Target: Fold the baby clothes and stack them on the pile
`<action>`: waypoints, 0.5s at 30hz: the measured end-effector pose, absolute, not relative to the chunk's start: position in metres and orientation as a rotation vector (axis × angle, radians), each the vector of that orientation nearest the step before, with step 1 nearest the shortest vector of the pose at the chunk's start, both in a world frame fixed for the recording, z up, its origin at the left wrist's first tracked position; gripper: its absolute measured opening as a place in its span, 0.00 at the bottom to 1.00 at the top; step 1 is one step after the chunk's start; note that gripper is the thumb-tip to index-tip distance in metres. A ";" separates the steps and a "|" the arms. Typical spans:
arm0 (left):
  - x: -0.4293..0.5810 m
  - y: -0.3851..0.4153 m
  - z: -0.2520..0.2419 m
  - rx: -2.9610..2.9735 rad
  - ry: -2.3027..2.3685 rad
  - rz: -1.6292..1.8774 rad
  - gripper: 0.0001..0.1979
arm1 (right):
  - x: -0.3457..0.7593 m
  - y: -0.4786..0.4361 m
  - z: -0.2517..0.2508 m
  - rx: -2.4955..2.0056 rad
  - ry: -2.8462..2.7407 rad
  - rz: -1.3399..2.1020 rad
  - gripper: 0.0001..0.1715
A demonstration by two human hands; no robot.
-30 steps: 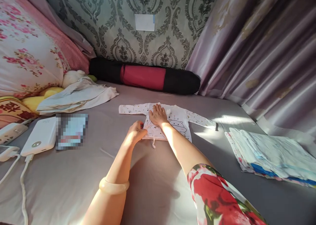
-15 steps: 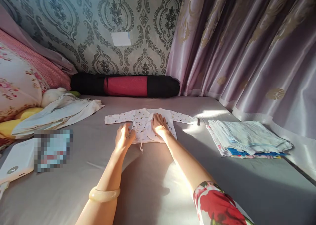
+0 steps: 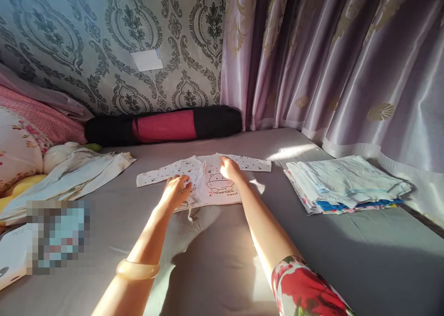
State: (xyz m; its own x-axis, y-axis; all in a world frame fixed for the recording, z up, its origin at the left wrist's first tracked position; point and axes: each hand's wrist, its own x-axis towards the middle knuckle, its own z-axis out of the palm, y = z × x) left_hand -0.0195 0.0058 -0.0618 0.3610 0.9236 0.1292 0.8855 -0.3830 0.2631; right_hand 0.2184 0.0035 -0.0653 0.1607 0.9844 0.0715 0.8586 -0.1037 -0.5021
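Note:
A small white baby shirt (image 3: 204,186) lies spread on the grey sheet, long sleeves out to both sides. Tiny prints cover its sleeves and left part; a cartoon face and lettering mark its right front. A thin tie hangs past the bottom hem. Over the shirt's left side is my left hand (image 3: 175,192), fingers loosely bent, with a gap between thumb and forefinger. Up by the collar and right shoulder, my right hand (image 3: 230,168) is closed, its fingers curled at the fabric; the fingertips are partly hidden.
A folded cloth stack (image 3: 347,184) lies on the right, near the curtain (image 3: 312,75). A black and red roll bag (image 3: 164,125) rests against the wall. On the left are a pale crumpled garment (image 3: 72,173), a white power bank (image 3: 17,256) and a blurred item (image 3: 64,240).
My right hand has gone from lying flat on the shirt's front to curled near its collar, uncovering the cartoon print. My left hand stays by the left side. The view has turned slightly right.

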 end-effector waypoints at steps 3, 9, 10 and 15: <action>0.003 0.013 -0.057 2.509 1.555 0.402 0.16 | 0.262 -0.002 -0.060 -2.162 -1.392 0.313 0.26; 0.066 0.027 -0.052 2.496 1.223 0.358 0.16 | 0.310 -0.022 -0.069 -2.434 -0.755 0.163 0.26; 0.076 0.030 -0.052 2.495 1.170 0.345 0.16 | 0.313 -0.024 -0.071 -2.467 -0.716 0.164 0.26; 0.117 0.047 -0.061 2.466 1.049 0.310 0.17 | 0.319 -0.022 -0.077 -2.491 -0.635 0.123 0.24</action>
State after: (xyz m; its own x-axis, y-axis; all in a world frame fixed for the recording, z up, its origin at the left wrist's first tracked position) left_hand 0.1174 0.0467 -0.0606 0.6872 0.7258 0.0329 0.6271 -0.6154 0.4776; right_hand 0.3195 -0.0222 -0.0773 0.8837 0.4655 0.0478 0.4142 -0.7306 -0.5429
